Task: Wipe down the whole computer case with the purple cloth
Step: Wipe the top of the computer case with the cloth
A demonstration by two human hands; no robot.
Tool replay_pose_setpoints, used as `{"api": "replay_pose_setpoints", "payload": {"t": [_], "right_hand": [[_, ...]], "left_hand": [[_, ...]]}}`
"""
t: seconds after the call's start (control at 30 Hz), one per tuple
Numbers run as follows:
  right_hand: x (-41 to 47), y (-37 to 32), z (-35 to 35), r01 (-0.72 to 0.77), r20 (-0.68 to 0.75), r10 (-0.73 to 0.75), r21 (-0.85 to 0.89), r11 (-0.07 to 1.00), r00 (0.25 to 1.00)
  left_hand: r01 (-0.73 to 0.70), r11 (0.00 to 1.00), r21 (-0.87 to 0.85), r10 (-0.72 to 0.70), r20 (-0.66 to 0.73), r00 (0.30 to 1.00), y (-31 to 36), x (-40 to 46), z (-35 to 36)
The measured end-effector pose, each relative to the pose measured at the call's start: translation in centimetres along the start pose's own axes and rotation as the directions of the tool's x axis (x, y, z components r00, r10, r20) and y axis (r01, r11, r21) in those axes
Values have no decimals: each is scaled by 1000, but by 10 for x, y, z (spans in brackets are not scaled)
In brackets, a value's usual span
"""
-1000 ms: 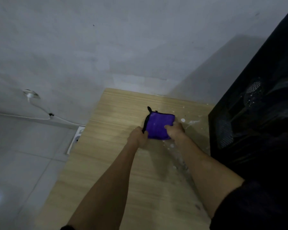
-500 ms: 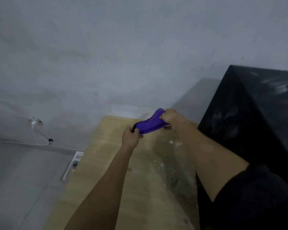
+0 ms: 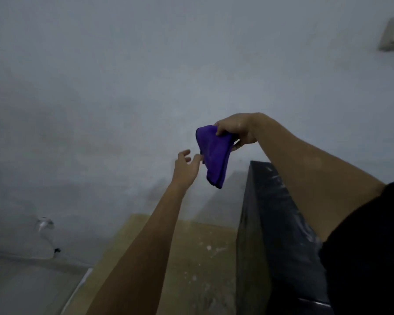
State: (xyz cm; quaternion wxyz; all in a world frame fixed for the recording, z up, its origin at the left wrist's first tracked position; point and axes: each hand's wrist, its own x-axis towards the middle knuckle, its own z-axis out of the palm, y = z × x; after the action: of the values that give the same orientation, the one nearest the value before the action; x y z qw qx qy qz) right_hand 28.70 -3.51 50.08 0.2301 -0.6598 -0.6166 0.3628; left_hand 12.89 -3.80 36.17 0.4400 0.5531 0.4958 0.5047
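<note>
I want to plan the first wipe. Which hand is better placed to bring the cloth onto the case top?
The right hand, probably. It already grips the purple cloth, raised above the black computer case. The left hand is open beside the cloth, holding nothing.

You have one view only, from the camera on your head. It looks forward and slightly down, toward the wall (image 3: pixel 146 76), with both arms reaching out from the lower edge. The hands sit near the middle of the frame, close to the lens. The table (image 3: pixel 191 269) and the case (image 3: pixel 275 223) fill the lower right.
</note>
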Motion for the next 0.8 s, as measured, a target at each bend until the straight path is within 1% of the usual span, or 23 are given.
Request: {"api": "replay_pose_setpoints", "payload": {"t": [0.03, 0.1, 0.17, 0.23, 0.33, 0.43, 0.5, 0.57, 0.63, 0.73, 0.8], "right_hand": [[-11, 1, -14, 36, 23, -35, -31, 999, 999], [-32, 4, -36, 100, 58, -97, -61, 993, 994], [-43, 8, -51, 147, 68, -143, -62, 987, 987], [-52, 19, -69, 183, 38, -181, -51, 982, 983], [-52, 42, -93, 208, -102, -203, 40, 977, 974], [-42, 74, -102, 227, -290, -151, 249, 942, 945], [-36, 97, -103, 233, -365, -93, 360, 904, 926], [-29, 117, -105, 230, -429, -58, 362, 903, 902], [-21, 134, -110, 222, -479, -48, 313, 923, 876], [-9, 156, -117, 182, -505, -30, 255, 950, 863], [0, 170, -120, 135, -502, -5, 225, 965, 865]], "left_hand": [[-56, 998, -8, 56, 5, 998, 15, -2, 8], [-121, 992, -16, 122, 35, 992, 38, -4, 24], [-143, 989, -25, 145, 84, 986, 54, -5, 32], [-110, 990, -94, 122, 143, 982, 65, -5, 46], [-92, 979, -181, 127, 192, 973, 77, -5, 68], [-67, 974, -217, 120, 244, 962, 81, 0, 90], [-34, 977, -212, 98, 297, 950, 81, 9, 106], [-4, 980, -201, 73, 341, 937, 77, 20, 121], [26, 981, -190, 52, 396, 917, 73, 30, 136], [68, 989, -135, 2, 465, 885, 64, 44, 157], [70, 995, -78, -23, 483, 875, 56, 50, 170]]}}
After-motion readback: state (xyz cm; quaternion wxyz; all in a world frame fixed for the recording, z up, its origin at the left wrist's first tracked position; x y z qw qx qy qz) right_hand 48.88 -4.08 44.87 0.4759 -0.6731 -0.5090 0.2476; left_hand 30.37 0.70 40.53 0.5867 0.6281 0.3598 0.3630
